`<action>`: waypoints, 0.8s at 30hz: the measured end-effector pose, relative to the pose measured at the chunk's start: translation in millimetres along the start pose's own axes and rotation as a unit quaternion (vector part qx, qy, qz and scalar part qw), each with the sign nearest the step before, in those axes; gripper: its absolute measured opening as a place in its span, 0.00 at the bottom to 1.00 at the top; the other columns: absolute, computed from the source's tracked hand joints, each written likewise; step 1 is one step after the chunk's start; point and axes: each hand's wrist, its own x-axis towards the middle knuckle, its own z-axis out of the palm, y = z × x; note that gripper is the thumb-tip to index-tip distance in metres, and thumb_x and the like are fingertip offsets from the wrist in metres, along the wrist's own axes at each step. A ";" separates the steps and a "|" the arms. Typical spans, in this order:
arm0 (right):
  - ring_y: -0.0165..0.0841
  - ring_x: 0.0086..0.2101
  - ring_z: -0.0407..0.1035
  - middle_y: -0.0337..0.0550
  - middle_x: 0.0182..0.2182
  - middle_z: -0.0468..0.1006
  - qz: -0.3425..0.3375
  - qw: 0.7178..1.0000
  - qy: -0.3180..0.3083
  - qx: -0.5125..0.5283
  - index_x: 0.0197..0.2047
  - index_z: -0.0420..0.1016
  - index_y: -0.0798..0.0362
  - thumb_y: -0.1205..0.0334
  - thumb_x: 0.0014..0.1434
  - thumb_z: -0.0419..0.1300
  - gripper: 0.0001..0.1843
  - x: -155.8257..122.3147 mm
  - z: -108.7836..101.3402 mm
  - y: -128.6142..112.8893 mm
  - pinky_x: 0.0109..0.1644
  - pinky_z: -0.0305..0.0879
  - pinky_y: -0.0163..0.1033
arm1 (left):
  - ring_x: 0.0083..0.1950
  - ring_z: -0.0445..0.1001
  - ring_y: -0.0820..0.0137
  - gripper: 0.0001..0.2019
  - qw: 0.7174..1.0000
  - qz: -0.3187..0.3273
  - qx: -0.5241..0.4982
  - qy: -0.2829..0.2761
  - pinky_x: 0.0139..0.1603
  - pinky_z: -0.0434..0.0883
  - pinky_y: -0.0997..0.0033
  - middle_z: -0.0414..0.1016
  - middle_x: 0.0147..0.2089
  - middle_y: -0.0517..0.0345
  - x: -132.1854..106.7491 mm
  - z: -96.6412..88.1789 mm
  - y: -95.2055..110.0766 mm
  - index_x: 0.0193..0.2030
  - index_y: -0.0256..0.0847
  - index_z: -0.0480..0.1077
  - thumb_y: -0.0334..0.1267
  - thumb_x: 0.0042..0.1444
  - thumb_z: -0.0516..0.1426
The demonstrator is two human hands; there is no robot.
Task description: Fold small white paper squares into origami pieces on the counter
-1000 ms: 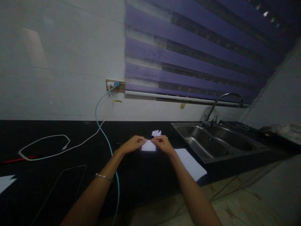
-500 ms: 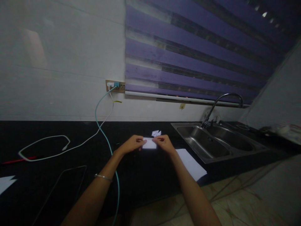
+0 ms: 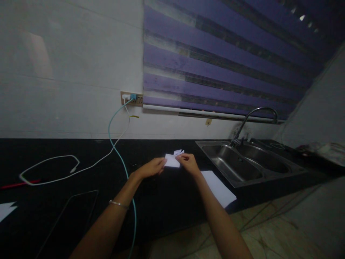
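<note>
Between my two hands is a small white piece of paper (image 3: pixel 171 161), held up above the dark counter (image 3: pixel 161 205). My left hand (image 3: pixel 153 167) pinches its left edge, thumb against the near face. At the other side my right hand (image 3: pixel 188 162) grips the upper right edge with thumb and fingers. Just behind the sheet, folded white paper pieces (image 3: pixel 179 152) lie on the counter, partly covered by it and by my right fingers. A stack of white paper (image 3: pixel 219 188) rests beside my right forearm.
A steel sink (image 3: pixel 237 162) with a tall faucet (image 3: pixel 249 115) is set into the counter at right. A teal cable (image 3: pixel 124 165) runs down from the wall socket (image 3: pixel 132 98), passing under my left arm. A white cable (image 3: pixel 88 168), red pen (image 3: pixel 16 184) and more paper (image 3: pixel 7 210) lie left.
The held paper has tilted and risen slightly, its right side now lower at the bottom. My left hand has shifted a little down its edge. The other things stay put.
</note>
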 end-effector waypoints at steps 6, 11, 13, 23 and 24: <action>0.30 0.25 0.67 0.41 0.23 0.74 0.015 1.000 0.007 0.027 0.28 0.77 0.58 0.52 0.51 0.64 0.16 -0.1 -1.2 -0.5 0.29 0.60 0.34 | 0.24 0.65 0.74 0.20 0.999 0.038 0.027 0.016 0.27 0.62 0.73 0.68 0.24 0.60 -3.6 -0.7 10.8 0.31 0.38 0.64 0.51 0.64 0.44; 0.31 0.24 0.69 0.39 0.20 0.72 0.038 0.996 -0.060 0.048 0.26 0.73 0.57 0.50 0.52 0.64 0.17 -1.5 -1.4 -0.1 0.29 0.61 0.34 | 0.24 0.65 0.74 0.19 0.998 0.049 -0.018 0.044 0.30 0.63 0.73 0.68 0.23 0.61 -6.3 -1.1 19.1 0.30 0.39 0.63 0.50 0.65 0.44; 0.31 0.25 0.70 0.39 0.20 0.72 0.041 0.995 -0.075 0.056 0.26 0.72 0.57 0.50 0.53 0.63 0.17 -1.8 -1.2 -1.3 0.30 0.63 0.35 | 0.24 0.65 0.74 0.19 0.997 0.041 -0.041 0.042 0.29 0.62 0.73 0.68 0.23 0.61 -6.6 -1.9 19.6 0.31 0.39 0.64 0.50 0.64 0.45; 0.26 0.22 0.61 0.33 0.20 0.63 0.049 0.985 -0.142 0.084 0.22 0.65 0.55 0.53 0.52 0.64 0.17 -5.2 0.4 0.4 0.29 0.61 0.34 | 0.26 0.67 0.74 0.14 0.990 0.040 -0.106 0.083 0.29 0.62 0.75 0.68 0.26 0.62 -0.2 -9.5 8.9 0.34 0.38 0.68 0.48 0.59 0.54; 0.26 0.22 0.61 0.34 0.20 0.63 0.046 0.984 -0.148 0.085 0.23 0.66 0.56 0.53 0.52 0.63 0.16 -5.4 0.2 0.6 0.29 0.61 0.33 | 0.26 0.66 0.74 0.14 0.991 0.038 -0.103 0.076 0.28 0.62 0.75 0.68 0.26 0.62 -0.8 -9.6 9.5 0.33 0.37 0.68 0.48 0.59 0.54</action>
